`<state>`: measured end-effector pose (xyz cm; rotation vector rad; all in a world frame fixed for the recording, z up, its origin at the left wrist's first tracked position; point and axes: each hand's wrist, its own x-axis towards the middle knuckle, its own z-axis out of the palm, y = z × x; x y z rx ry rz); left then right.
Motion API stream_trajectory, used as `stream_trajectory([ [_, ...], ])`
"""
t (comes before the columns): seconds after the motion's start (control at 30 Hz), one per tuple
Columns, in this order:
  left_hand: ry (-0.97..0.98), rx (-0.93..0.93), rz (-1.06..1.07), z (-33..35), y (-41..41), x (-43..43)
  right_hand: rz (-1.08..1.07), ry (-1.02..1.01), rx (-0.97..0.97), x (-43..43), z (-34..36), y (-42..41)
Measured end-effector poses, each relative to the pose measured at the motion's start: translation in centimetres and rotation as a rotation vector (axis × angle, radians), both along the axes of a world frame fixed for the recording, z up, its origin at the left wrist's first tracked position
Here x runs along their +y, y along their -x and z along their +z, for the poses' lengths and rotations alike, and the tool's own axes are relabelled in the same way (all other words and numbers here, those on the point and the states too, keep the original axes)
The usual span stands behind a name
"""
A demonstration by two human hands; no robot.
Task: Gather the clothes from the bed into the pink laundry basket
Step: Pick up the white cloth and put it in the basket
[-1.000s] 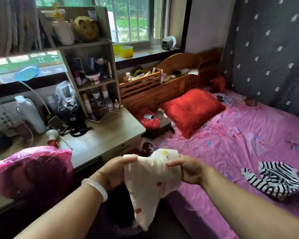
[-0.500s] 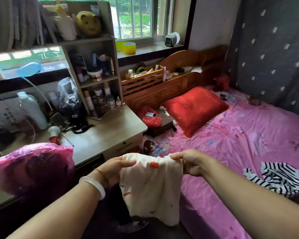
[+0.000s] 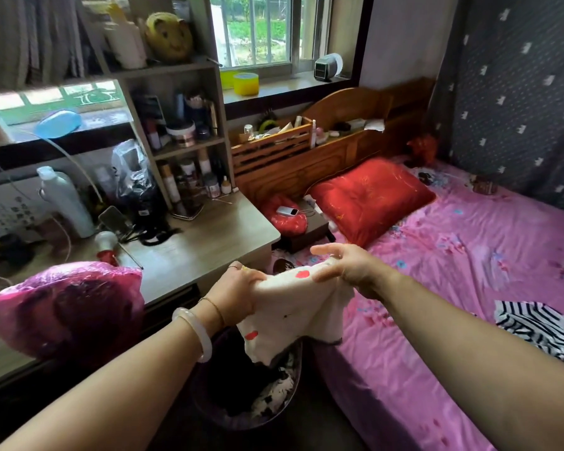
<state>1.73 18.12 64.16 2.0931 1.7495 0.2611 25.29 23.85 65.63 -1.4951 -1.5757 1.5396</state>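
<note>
Both hands are gripping one cream-white cloth garment with red spots (image 3: 290, 307), stretching its top edge between them. The left hand (image 3: 233, 296) is bunching the left corner in a tight fist, a pale bangle and a thin bracelet sitting on that wrist. The right hand (image 3: 345, 266) is pinching the right corner with its lower fingers (image 3: 323, 275) curled narrow on the cloth, while its upper fingers are sticking out loose toward the left.

The garment is hanging down from the fingers, and its lower edge is dangling over the round dark-looking laundry basket (image 3: 293, 395) that is standing on the floor directly below the hands, between the wooden desk surface (image 3: 209, 242) and the bed with the pink floral sheet (image 3: 453, 255). Dark and black-and-white patterned fabric is lying inside the basket; its pink colour is hard to tell in the shadow.

To the left of the left hand, a crumpled pink plastic bag (image 3: 69, 307) is sitting on the surface edge. To the right of the right hand, well apart from it, a black-and-white striped garment (image 3: 534, 327) is lying crumpled on the bed. Beyond the fingers, a red satin pillow (image 3: 372, 196) is resting near the wooden headboard (image 3: 355, 125).
</note>
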Motion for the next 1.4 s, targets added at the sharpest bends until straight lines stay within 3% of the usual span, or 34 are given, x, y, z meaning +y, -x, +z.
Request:
stream_trajectory([
  [0.17,-0.193,-0.066,0.322,-0.8,0.9,0.5,0.317,-0.354,-0.717,-0.1,0.2,-0.3],
  [0.23,-0.177,-0.142,0.403,-0.6,1.1,0.8,0.240,-0.447,-0.800,0.1,0.1,-0.7],
  [0.33,-0.164,-0.528,0.569,0.3,0.7,0.9,0.081,-0.516,-0.592,1.4,-0.3,-2.0],
  [0.43,-0.100,-0.987,0.688,1.4,1.0,1.0,-0.029,-0.319,-0.136,1.2,0.9,-2.0],
  [0.53,0.008,-1.426,0.496,3.5,2.7,1.6,-0.127,-0.180,0.272,0.9,4.2,-0.8],
  [0.57,0.068,-1.488,0.402,3.9,3.1,1.7,-0.152,-0.166,0.402,1.1,5.5,-0.5],
  [0.67,0.362,-1.246,0.325,3.0,2.3,0.0,-0.154,0.055,0.726,1.1,6.7,-0.4],
  [0.73,0.506,-1.049,0.358,0.4,1.0,-1.4,-0.143,0.302,0.623,-0.3,3.2,-1.1],
  [0.83,0.555,-1.003,0.550,-2.6,-0.3,-2.1,-0.034,0.619,0.347,-3.4,-2.8,-2.2],
  [0.9,0.575,-1.015,0.618,-3.1,-0.2,-1.9,-0.035,0.613,0.358,-3.3,-3.9,-2.9],
  [1.0,0.625,-1.170,0.679,-2.6,0.3,-1.4,-0.145,0.576,0.549,-2.6,-3.2,-3.3],
  [1.1,0.626,-1.101,0.715,-2.9,0.7,-1.1,-0.133,0.581,0.336,-3.6,-4.6,-3.2],
  [1.2,0.537,-1.064,0.797,-3.6,0.4,-1.1,-0.252,0.535,0.107,-3.3,-5.7,-2.4],
  [1.33,0.402,-1.099,0.678,-4.2,0.9,-0.2,-0.335,0.369,0.114,-0.5,-5.3,-1.2],
  [1.4,0.330,-0.890,0.503,-3.7,1.3,0.3,-0.193,0.268,0.142,0.1,-4.6,-0.6],
])
